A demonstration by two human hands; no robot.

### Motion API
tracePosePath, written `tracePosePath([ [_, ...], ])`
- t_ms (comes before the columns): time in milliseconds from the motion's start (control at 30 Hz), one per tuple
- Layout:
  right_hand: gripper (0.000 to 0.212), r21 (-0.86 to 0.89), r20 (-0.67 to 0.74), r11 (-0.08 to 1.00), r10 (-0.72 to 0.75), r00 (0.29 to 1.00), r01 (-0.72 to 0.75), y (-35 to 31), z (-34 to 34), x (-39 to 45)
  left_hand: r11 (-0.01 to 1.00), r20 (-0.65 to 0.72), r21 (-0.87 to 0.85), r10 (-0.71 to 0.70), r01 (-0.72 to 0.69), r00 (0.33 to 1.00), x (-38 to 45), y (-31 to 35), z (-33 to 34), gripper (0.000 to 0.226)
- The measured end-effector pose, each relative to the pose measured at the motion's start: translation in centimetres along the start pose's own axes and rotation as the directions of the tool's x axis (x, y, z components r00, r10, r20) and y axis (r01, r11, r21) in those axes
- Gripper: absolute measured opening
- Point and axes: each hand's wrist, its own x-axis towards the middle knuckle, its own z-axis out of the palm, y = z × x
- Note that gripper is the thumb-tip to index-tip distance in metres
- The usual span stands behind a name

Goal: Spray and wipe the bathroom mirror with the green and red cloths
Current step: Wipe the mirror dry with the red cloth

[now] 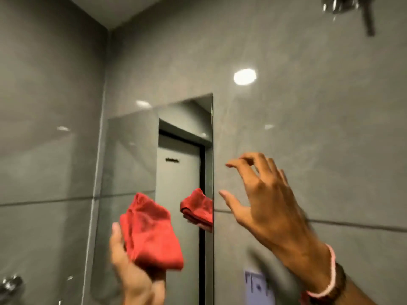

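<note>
The bathroom mirror (136, 164) hangs on the grey tiled wall, left of centre, and reflects a door and the cloth. My left hand (132, 276) holds a folded red cloth (152, 234) up in front of the mirror's lower part. Whether the cloth touches the glass I cannot tell. My right hand (262, 199) is raised to the right of the mirror's edge, in front of the wall tile, fingers spread and empty. A pink band and a dark bracelet sit on its wrist. No green cloth or spray bottle is in view.
Grey glossy tiles (308, 128) cover both walls, meeting in a corner at upper left. A chrome fitting (339, 5) shows at the top right, another chrome fitting (11, 287) at the bottom left. A pale wall plate (257, 287) sits below my right forearm.
</note>
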Motion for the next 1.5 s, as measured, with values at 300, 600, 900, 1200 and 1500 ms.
tracePosePath([
  [300,0.074,-0.496,0.119,0.865,-0.02,0.993,0.077,3.5,5.8,9.7,0.05,0.75,0.63,0.22,-0.775,0.624,12.7,-4.3,15.7,0.07],
  [600,0.072,-0.595,-0.064,0.803,-0.081,0.995,0.027,4.1,10.4,10.5,-0.081,0.729,0.651,0.342,-0.755,0.592,24.1,-3.5,13.5,0.056],
  [900,0.07,-0.649,-0.159,0.761,-0.146,0.976,0.008,5.0,11.8,11.0,0.237,0.097,0.95,0.393,-0.203,0.914,37.5,1.2,-4.2,0.071],
  [1200,0.071,-0.628,-0.06,0.778,-0.07,0.996,0.017,3.5,9.8,10.3,0.174,0.287,0.908,0.405,-0.381,0.868,24.6,-4.1,1.9,0.056],
  [1500,0.073,-0.593,0.059,0.799,-0.081,0.995,0.1,4.8,9.3,7.7,-0.084,0.881,0.431,0.256,-0.898,0.399,11.7,-8.0,9.8,0.054],
])
